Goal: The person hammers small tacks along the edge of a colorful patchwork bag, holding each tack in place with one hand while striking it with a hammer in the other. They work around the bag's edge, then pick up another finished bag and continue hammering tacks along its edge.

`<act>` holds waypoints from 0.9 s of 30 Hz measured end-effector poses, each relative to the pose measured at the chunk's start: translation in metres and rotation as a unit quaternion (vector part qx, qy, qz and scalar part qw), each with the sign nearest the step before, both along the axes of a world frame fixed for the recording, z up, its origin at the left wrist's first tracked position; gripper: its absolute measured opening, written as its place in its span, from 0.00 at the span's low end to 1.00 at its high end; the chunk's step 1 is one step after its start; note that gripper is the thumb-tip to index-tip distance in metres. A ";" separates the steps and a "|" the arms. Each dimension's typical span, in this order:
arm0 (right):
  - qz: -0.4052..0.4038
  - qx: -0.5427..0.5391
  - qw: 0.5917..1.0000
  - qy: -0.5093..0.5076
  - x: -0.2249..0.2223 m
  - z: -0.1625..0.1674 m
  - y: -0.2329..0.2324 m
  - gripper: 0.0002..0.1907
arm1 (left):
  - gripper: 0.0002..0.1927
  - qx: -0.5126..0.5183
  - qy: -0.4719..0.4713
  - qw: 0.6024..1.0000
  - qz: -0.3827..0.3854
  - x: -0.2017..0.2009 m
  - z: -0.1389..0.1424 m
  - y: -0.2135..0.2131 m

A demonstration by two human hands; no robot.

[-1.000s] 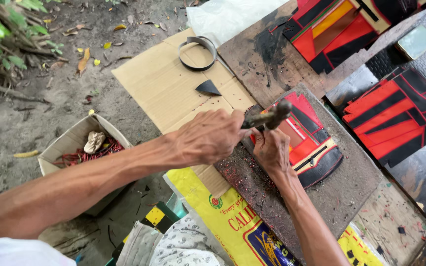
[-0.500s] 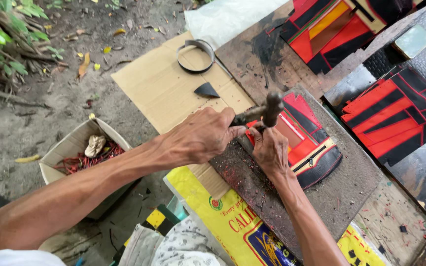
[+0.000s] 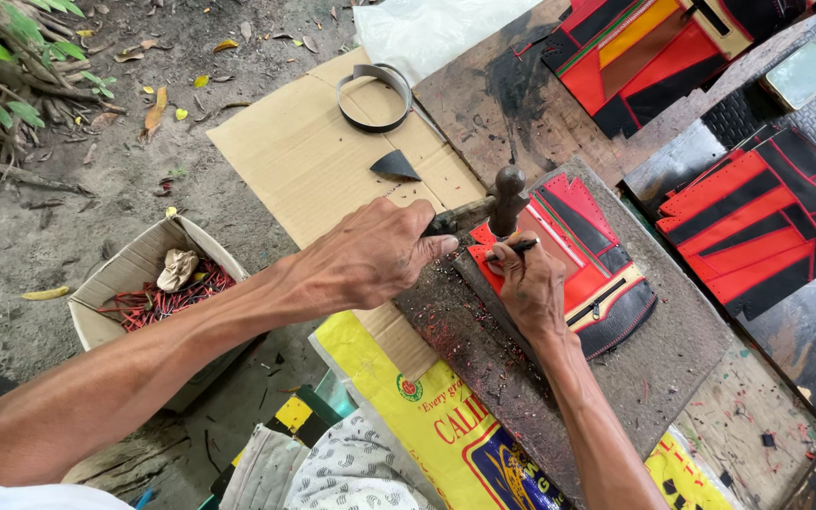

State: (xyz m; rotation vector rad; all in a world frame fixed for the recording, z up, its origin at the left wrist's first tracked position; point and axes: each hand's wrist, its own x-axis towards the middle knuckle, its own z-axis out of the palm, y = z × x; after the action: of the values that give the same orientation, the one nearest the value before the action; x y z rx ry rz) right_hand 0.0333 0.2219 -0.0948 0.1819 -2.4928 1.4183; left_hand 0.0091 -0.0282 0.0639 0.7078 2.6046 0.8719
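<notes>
Your left hand [image 3: 370,260] is closed around the hammer [image 3: 484,212], its head standing over the thin punch [image 3: 514,249] pinched in your right hand [image 3: 531,288]. The punch rests on the red-and-black piece [image 3: 583,255] near the board's [image 3: 672,349] upper-left edge.

Left hand [image 3: 375,255] grips hammer [image 3: 505,198] — right hand [image 3: 531,283] pinches punch [image 3: 514,249].
</notes>
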 end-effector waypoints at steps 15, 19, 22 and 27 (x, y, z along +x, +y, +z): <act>0.005 -0.077 0.996 -0.034 0.000 -0.007 0.005 0.10 | 0.20 0.048 0.015 0.998 0.026 -0.012 -0.067 0.026; 0.004 -0.055 0.997 -0.054 0.002 -0.003 0.007 0.10 | 0.25 0.140 0.046 0.986 0.075 -0.036 -0.120 0.062; 0.014 -0.053 0.998 -0.039 0.002 -0.002 0.007 0.10 | 0.29 0.132 0.056 0.987 0.076 -0.051 -0.148 0.074; 0.027 -0.045 0.998 -0.023 0.000 -0.002 0.008 0.10 | 0.09 0.114 0.075 0.990 0.045 -0.065 -0.158 0.063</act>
State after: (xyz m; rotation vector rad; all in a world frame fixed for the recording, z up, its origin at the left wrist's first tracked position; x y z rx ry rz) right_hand 0.0332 0.2295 -0.0967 0.2010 -2.4717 1.5704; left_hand -0.0562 0.0348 -0.0936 0.7459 2.7132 1.2035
